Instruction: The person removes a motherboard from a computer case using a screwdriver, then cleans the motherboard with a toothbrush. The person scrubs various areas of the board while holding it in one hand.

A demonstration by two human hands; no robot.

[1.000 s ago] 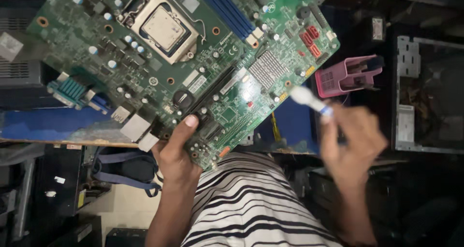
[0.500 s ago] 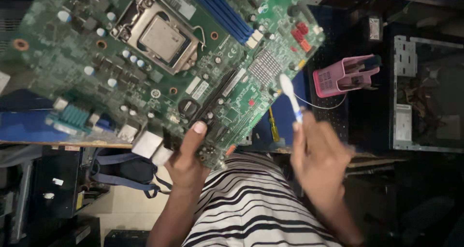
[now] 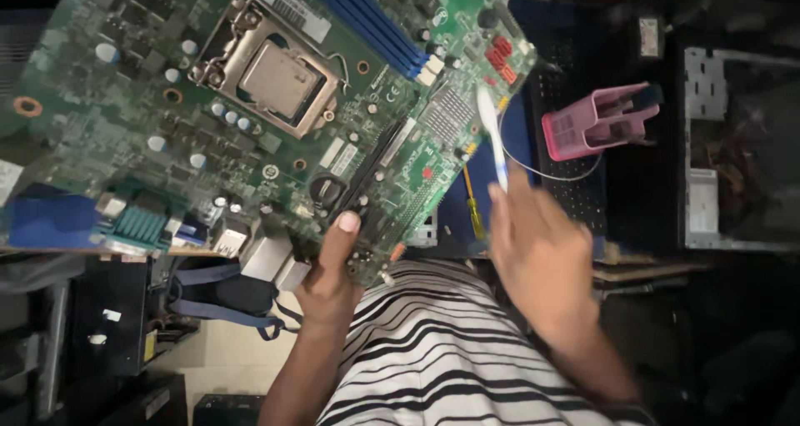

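Change: my right hand (image 3: 542, 251) has swung the white brush (image 3: 492, 139) up onto the circuit board's (image 3: 250, 109) right edge | left hand (image 3: 329, 272) pinches board's lower edge, thumb on top | labels: white strip sticker top centre; pink holder (image 3: 596, 122) right of board.

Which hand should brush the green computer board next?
Probably the right hand. It holds the white brush, whose tip is already at the green board's edge. The left hand is busy gripping the board's lower edge, thumb on top, holding it up.
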